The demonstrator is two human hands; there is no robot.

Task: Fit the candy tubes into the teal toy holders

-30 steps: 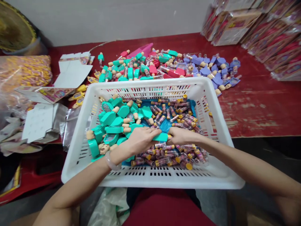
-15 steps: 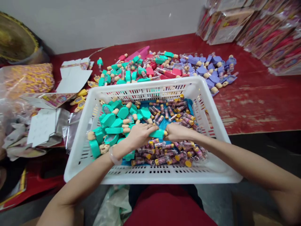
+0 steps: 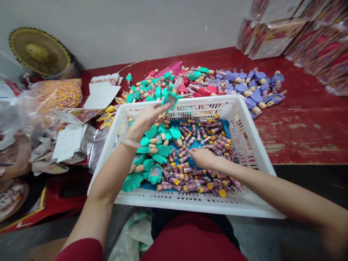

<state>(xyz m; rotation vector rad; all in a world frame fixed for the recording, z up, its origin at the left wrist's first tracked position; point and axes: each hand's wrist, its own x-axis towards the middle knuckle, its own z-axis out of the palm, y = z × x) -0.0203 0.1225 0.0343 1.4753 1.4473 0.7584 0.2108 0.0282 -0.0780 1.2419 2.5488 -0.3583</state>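
Note:
My left hand (image 3: 152, 115) is raised over the back rim of the white plastic basket (image 3: 190, 207). Its fingers hold a teal plastic toy (image 3: 170, 99) with a clear tube sticking up from it, slightly blurred. Down in the basket, my right hand (image 3: 202, 158) has its fingers curled together at the small clear tubes (image 3: 187, 185) with yellow caps. Whether a tube is between those fingertips I cannot make out. Teal toys with beige knobs (image 3: 149, 165) fill the basket's left side, partly hidden by my left forearm. Blue sheeting (image 3: 196, 144) lies under the tubes.
Behind the basket, teal, red and purple toys (image 3: 255, 85) are heaped on the red table (image 3: 299, 127). Wrapped packages (image 3: 274, 38) are stacked at the back right. White card pieces (image 3: 67, 143) and a bag of yellow pieces (image 3: 58, 95) lie to the left.
My hands have come apart. The left has carried the teal toy up and back to the rim, while the right has stayed low among the tubes. The view has shifted slightly left.

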